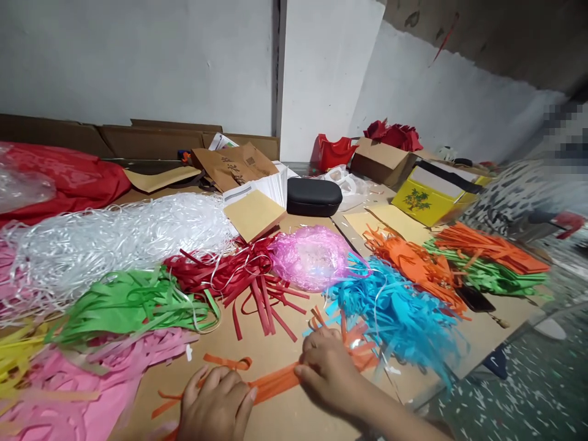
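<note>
A bundle of orange paper strips [274, 381] lies flat on the brown cardboard-covered table [271, 343] at the near edge. My left hand [215, 407] presses down on the bundle's left part, fingers closed over it. My right hand [328, 367] grips the bundle's right part, where loose orange strip ends [356, 343] fan out. A curled orange strip [228, 362] lies just beyond my left hand.
Piles of cut paper strips lie around: pink [87, 386], green [133, 303], red [239, 275], white [114, 239], blue [395, 309], orange [413, 263]. A pink plastic bag [312, 257], black case [313, 196], yellow box [432, 199] and cardboard boxes stand behind. Another person sits at the right [528, 196].
</note>
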`<state>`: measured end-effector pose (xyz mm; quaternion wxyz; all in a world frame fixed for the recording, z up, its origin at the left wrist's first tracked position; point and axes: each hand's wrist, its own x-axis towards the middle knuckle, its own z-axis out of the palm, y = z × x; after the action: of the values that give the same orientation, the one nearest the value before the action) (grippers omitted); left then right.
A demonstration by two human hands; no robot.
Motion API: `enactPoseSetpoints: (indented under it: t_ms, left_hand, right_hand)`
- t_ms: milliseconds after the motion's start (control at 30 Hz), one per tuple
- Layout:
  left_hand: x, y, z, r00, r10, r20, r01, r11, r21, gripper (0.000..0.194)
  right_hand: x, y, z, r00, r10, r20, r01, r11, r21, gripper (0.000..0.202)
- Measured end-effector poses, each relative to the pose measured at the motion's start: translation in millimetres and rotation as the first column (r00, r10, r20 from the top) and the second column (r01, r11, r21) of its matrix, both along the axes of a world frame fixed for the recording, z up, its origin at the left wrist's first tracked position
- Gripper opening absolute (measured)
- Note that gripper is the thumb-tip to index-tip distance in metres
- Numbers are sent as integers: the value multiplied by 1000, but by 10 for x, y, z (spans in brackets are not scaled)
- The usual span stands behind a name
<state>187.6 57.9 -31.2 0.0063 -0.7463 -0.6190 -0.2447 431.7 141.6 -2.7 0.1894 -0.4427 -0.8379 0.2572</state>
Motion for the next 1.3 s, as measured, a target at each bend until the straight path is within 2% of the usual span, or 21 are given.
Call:
enactPoseSetpoints:
  t_ms: [133,233,300,367,400,467,533,600,667,733,800,833,867,933,1000,1033,1067,1200,1300]
  left_hand:
    - [-13,71,24,996,-29,-83,35,997,68,24]
    - [-31,91,9,998,6,-58,1,994,112,23]
    - [-44,96,-6,997,30,-70,-20,990,140,18]
    - [-54,98,-24,991,13,-136,17,977,212,12]
    - [-55,97,-34,986,-11,-164,53,966,253,15]
    - [-43,88,-59,984,-58,-170,112,938,329,26]
    - [-10,72,-78,987,-85,-136,129,925,357,35]
    - [37,55,-77,984,-97,-146,141,934,328,30]
    - [86,47,-57,978,-88,-190,133,962,240,21]
    - [129,50,-33,975,-59,-216,96,982,164,17]
    - [160,59,-25,979,-29,-203,56,990,128,14]
    - [172,63,-27,982,-18,-191,42,991,124,12]
    - [181,67,-32,983,-11,-183,36,991,130,12]
    - [191,77,-36,981,-18,-192,50,986,160,12]
    - [188,96,-15,975,-40,-218,84,977,197,12]
    - [179,111,7,972,-53,-230,103,972,212,13]
    - [165,130,33,969,-63,-238,118,967,224,15]
    - [73,203,103,967,-87,-239,148,956,252,19]
    - [24,206,60,976,-81,-204,136,951,276,18]
  right_hand:
    - [-100,30,-58,997,-52,63,52,999,2,19]
    - [-125,45,-108,996,-54,67,54,999,7,20]
    - [-119,35,-115,995,-75,61,74,997,9,20]
    - [-83,6,-84,994,-108,33,107,994,39,18]
    - [-52,-13,-56,997,-80,18,78,994,79,19]
    - [26,-46,6,996,86,31,-90,970,225,24]
    - [105,-54,54,968,230,98,-250,884,395,18]
    - [161,-21,76,962,244,126,-274,823,497,3]
    - [185,44,92,968,234,90,-248,846,472,7]
    - [174,105,118,966,255,47,-255,901,350,7]
    - [120,121,149,978,208,13,-204,942,266,5]
    - [77,106,157,983,182,12,-178,945,274,6]
    - [27,79,155,986,168,22,-166,933,320,11]
    - [-68,15,117,976,196,95,-218,853,474,18]
    - [-109,-22,41,954,241,181,-301,749,591,9]
    - [-97,-20,-4,948,250,195,-317,729,606,9]
    - [-63,-7,-49,951,253,179,-309,743,593,10]
    - [159,88,-190,974,212,-82,-166,911,379,14]
    - [227,113,-198,965,166,-204,-116,965,236,15]
